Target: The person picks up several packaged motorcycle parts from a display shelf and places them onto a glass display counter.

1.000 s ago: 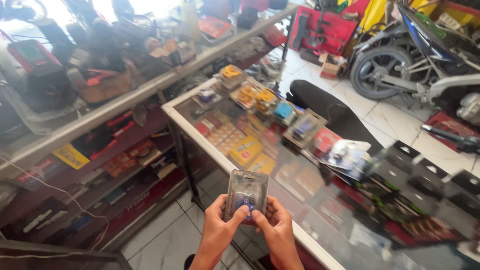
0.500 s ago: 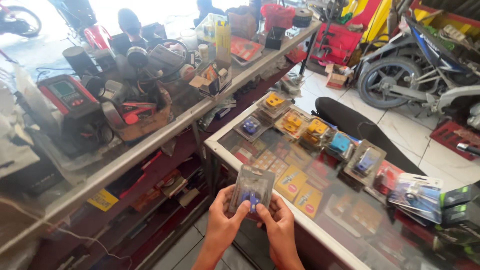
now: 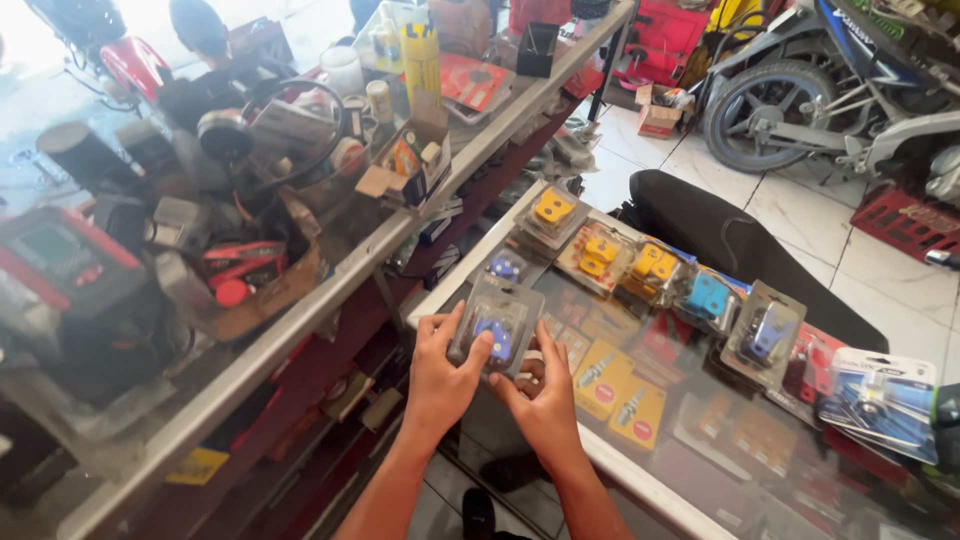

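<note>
A clear blister pack (image 3: 497, 322) with a blue part inside is held in both hands above the near left corner of the glass bench (image 3: 690, 440), not yet set down among the yellow and blue packs (image 3: 650, 268) lined up farther right. The left hand (image 3: 440, 375) is closed on its left edge, thumb across the front. The right hand (image 3: 540, 392) supports it from below, its grip closed on the lower edge.
</note>
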